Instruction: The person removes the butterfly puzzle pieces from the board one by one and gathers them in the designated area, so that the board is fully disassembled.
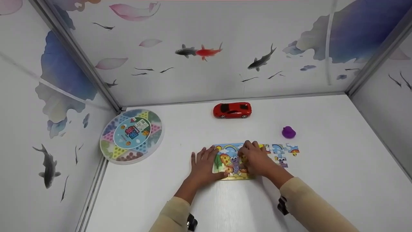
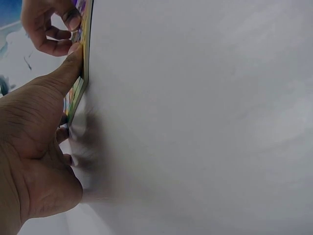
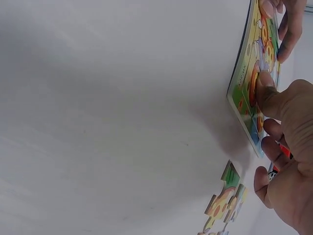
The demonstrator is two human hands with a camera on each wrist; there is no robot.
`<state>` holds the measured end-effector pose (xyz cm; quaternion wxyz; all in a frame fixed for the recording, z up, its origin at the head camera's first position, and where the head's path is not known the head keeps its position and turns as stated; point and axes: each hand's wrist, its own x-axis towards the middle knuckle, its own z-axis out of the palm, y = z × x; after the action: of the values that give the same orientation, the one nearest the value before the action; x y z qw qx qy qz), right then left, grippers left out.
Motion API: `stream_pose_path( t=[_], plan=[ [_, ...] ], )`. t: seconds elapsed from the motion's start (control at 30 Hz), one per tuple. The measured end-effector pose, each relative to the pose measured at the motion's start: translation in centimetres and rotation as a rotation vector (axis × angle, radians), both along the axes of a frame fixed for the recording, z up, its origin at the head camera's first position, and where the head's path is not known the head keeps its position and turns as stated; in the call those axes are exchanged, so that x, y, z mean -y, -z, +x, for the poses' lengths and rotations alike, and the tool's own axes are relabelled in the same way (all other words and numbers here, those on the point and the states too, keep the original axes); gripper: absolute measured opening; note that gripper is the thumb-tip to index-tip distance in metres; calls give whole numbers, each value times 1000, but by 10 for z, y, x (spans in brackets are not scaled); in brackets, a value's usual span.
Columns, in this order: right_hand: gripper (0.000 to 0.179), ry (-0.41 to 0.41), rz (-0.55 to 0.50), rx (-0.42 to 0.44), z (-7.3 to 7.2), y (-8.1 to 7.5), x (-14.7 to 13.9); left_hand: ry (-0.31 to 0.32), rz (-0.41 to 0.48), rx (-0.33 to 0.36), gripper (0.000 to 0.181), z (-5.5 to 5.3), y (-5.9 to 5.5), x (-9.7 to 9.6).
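A flat jigsaw puzzle [image 1: 235, 167] with a bright cartoon butterfly picture lies on the white table, between both hands. My left hand [image 1: 204, 167] rests along its left side, fingers spread, with the thumb pressing near the lower edge. My right hand [image 1: 257, 160] is bent over the right half, thumb and curled fingers pinching a puzzle piece at the picture, largely hidden under the hand. Loose puzzle pieces [image 1: 278, 149] lie just right of that hand; the right wrist view shows some joined puzzle pieces [image 3: 218, 210] beside the board's edge.
A red toy car [image 1: 232, 110] stands behind the puzzle near the back wall. A small purple rubber duck [image 1: 288, 132] sits at the back right. On the left, a round board-game box [image 1: 132, 136] leans against the side wall. Printed panels surround the table.
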<state>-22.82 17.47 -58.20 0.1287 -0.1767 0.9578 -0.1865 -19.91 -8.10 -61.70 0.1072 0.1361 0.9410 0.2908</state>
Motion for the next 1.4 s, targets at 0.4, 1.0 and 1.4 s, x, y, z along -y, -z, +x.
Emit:
stream_pose_path(
  t=[0.4, 1.0, 1.4],
  plan=[
    [42, 9, -8, -32, 6, 2, 0, 22, -21, 4, 104, 4, -13, 0],
    [48, -78, -17, -98, 11, 4, 0, 16, -31, -6, 103, 4, -14, 0],
    [37, -172, -42, -219, 17, 12, -11, 19, -9, -13, 104, 4, -12, 0]
  ],
)
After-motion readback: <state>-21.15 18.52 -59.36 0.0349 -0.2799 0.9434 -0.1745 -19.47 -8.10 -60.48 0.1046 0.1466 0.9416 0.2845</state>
